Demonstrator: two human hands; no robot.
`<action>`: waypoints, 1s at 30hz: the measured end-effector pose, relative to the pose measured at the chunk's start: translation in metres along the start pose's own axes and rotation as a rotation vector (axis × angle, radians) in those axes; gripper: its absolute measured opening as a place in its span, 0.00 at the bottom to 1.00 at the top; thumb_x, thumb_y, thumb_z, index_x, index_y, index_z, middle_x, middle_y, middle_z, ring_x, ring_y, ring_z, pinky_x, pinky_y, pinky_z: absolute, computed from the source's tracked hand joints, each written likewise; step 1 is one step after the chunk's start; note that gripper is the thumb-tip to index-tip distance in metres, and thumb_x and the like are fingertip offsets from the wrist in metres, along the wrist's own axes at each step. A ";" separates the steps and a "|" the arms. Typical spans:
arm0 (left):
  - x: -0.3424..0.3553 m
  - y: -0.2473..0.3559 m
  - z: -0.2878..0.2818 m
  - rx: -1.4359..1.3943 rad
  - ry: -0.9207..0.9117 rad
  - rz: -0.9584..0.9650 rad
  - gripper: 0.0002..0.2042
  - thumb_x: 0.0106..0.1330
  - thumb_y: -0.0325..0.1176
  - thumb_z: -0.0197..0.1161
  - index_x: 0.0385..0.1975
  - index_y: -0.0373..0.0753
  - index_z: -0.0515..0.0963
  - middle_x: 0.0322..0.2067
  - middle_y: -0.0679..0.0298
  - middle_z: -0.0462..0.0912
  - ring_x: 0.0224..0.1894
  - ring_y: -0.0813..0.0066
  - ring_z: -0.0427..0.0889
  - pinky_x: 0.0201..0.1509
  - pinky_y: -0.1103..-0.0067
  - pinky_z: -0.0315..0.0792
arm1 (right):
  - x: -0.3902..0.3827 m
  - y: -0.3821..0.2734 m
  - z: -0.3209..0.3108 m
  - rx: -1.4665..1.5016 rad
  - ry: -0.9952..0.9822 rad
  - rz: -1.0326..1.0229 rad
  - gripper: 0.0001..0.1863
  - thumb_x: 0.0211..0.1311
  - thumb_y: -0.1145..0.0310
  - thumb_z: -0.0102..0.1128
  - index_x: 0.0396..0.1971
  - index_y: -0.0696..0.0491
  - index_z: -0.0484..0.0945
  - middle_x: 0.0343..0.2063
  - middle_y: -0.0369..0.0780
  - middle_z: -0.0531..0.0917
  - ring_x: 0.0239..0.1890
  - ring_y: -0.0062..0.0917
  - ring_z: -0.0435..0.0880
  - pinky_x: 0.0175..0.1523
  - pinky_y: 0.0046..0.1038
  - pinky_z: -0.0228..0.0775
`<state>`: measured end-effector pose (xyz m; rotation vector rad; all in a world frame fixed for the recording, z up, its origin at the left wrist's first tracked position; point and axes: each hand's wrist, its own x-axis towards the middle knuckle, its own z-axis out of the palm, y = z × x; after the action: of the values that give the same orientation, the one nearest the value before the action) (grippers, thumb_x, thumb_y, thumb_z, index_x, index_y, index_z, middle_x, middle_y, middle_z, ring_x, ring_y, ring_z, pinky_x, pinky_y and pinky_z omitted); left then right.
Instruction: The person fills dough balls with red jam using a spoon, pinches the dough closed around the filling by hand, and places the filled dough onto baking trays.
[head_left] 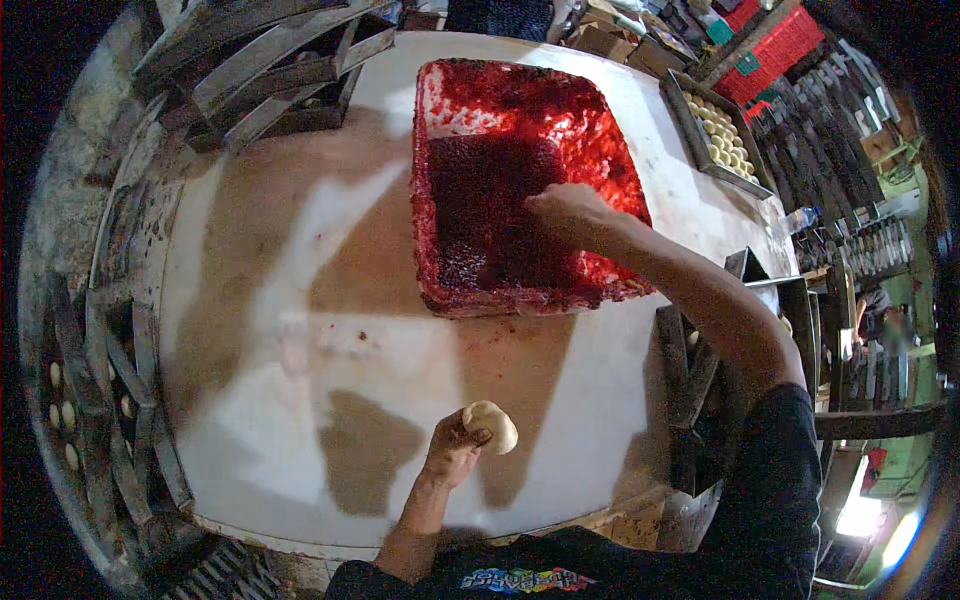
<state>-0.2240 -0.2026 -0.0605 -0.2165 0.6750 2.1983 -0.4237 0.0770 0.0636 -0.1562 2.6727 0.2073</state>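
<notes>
My left hand [457, 452] is closed around a pale, rounded piece of dough [497, 428], with the thumb across its near side. It holds the dough above the near part of the table, well short of the tub. My right arm stretches forward over a large rectangular tub [424, 215] smeared with red. Inside lies a dark red, wet-looking jam-like filling [490, 190]. My right hand [568, 208] is over the filling with its fingers curled in; their tips and anything in them are hidden.
The tub stands on a pale, stained tabletop [290, 375]. A tray of dough balls [722, 135] sits at the far right. Dark metal trays [290, 85] are stacked far left, with more racks [125, 400] at the left edge. Red crates [775, 55] stand behind, and a person [880, 315] is at the right.
</notes>
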 end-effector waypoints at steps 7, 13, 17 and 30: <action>-0.008 0.003 -0.023 -0.302 0.024 0.164 0.21 0.54 0.23 0.60 0.49 0.35 0.66 0.45 0.62 0.72 0.50 0.72 0.70 0.57 0.76 0.64 | -0.003 -0.028 -0.012 -0.448 -0.257 -0.571 0.09 0.51 0.70 0.47 0.25 0.57 0.76 0.24 0.46 0.80 0.30 0.36 0.81 0.35 0.36 0.72; 0.038 0.001 0.018 -0.015 0.073 0.235 0.19 0.58 0.20 0.52 0.51 0.34 0.64 0.46 0.62 0.71 0.51 0.71 0.69 0.58 0.77 0.63 | -0.104 0.021 -0.056 0.246 0.037 -0.302 0.09 0.51 0.70 0.54 0.30 0.59 0.76 0.25 0.48 0.79 0.27 0.36 0.78 0.35 0.34 0.68; 0.042 0.018 0.076 -0.147 0.004 0.092 0.17 0.63 0.28 0.50 0.51 0.33 0.63 0.47 0.58 0.71 0.52 0.69 0.69 0.58 0.75 0.63 | -0.152 0.026 -0.031 0.550 0.213 -0.088 0.07 0.53 0.75 0.50 0.28 0.55 0.78 0.21 0.43 0.79 0.23 0.24 0.74 0.34 0.29 0.68; 0.006 0.015 0.072 -0.111 -0.086 0.029 0.21 0.65 0.45 0.44 0.49 0.34 0.65 0.46 0.58 0.72 0.49 0.67 0.72 0.55 0.72 0.66 | -0.181 -0.066 0.161 1.239 0.631 -0.132 0.07 0.55 0.83 0.48 0.33 0.60 0.74 0.28 0.36 0.75 0.34 0.17 0.71 0.43 0.20 0.63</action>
<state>-0.2340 -0.1682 0.0039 -0.1684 0.5120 2.2618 -0.1838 0.0535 -0.0060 0.0159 2.7919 -1.7300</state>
